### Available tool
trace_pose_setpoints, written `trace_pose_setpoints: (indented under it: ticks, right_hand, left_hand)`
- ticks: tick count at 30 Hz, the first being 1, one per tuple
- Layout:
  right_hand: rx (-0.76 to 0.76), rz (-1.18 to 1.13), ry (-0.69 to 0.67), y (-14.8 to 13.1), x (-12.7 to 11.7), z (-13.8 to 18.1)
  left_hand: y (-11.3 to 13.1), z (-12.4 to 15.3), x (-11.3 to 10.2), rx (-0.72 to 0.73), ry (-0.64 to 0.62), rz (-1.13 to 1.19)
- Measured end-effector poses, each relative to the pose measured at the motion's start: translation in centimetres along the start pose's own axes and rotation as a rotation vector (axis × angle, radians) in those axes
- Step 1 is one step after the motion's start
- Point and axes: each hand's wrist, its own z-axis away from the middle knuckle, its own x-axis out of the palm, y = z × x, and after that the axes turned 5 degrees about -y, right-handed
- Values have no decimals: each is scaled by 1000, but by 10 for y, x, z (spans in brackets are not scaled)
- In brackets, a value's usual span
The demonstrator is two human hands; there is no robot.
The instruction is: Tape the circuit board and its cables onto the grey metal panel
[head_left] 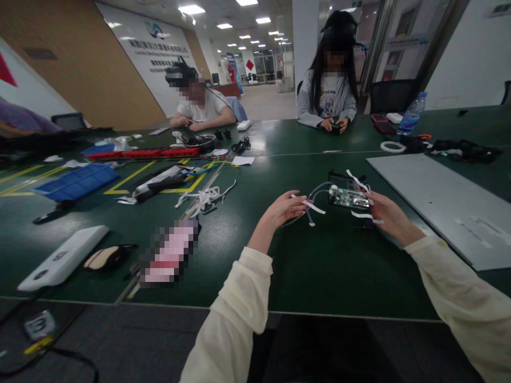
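My right hand (389, 215) grips the right edge of a green circuit board (349, 197) with black parts around it, held above the table. White strips (363, 215) stick out from the board near my fingers. Grey wires (317, 192) run from the board's left side and end in a small white connector (312, 224). To the left, my left hand (284, 208) pinches a narrow white strip of tape (314, 206), beside the wires. Whether its fingers also touch a wire is hard to see.
A grey panel (443, 207) lies to the right. Left of my hands are crumpled white strips (205, 199), a blurred pink object (170, 255), a white device (64, 258) and a blue bin (75, 181). Two people sit across the green table (239, 276); a bottle (413, 113) stands at the back right.
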Motion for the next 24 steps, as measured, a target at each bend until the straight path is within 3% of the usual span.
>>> trace_pose_setpoints:
  ticks: [7, 16, 24]
  right_hand:
    - [-1, -17, 9, 1, -2, -1]
    - [25, 50, -2, 5, 1, -2]
    - [3, 291, 7, 17, 5, -1]
  left_hand:
    - [4, 5, 6, -35, -8, -117]
    - [2, 0, -11, 57, 186, -509]
    - [-3, 3, -11, 107, 304, -881]
